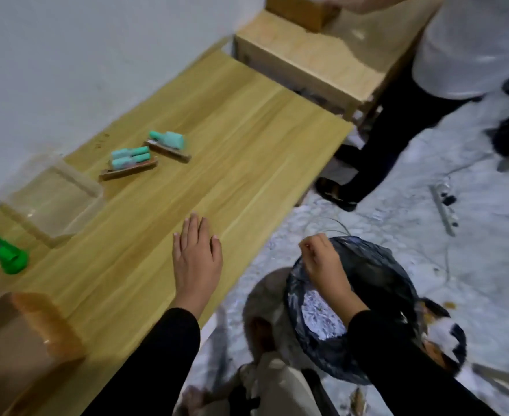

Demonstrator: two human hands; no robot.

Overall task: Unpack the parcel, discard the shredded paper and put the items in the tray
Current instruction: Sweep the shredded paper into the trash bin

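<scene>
My left hand [196, 256] lies flat and open on the wooden table [247, 151], holding nothing. Over the bin with a black bag [379, 271] on the floor hovers my right hand [322, 259], fingers curled; whether it holds anything is unclear. Shredded paper [319, 319] lies inside the bin. Two packs of teal items on brown card [130, 163] [169, 145] rest on the table near the wall. A clear plastic tray [52, 202] stands left of them. The brown cardboard parcel [22, 340] sits at the near left corner.
A green box cutter [4, 250] lies at the left edge. Another person [445, 70] stands at the right beside a second table with cardboard boxes [301, 10]. A power strip [443, 205] and cables lie on the floor.
</scene>
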